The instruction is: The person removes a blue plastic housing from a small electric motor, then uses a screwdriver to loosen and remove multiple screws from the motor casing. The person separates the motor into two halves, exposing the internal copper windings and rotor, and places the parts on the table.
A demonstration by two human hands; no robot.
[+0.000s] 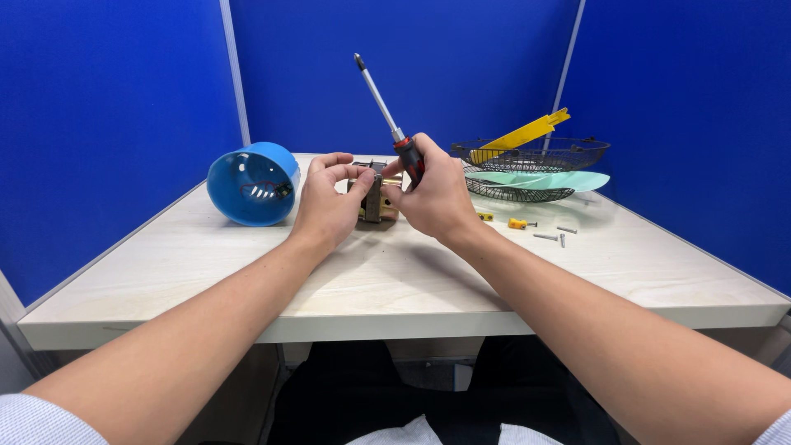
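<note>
motor block: [375, 198] small, brass-and-grey metal, upright on the tabletop, centre.
screwdriver: [387, 115] red-and-black handle, silver shaft tilted up-left, above the block.

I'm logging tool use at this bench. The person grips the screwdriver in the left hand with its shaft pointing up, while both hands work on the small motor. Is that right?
Not quite: the head view shows the screwdriver in the right hand, not the left. The rest holds: its shaft points up, and the left hand joins the right at the small motor on the table.
</note>
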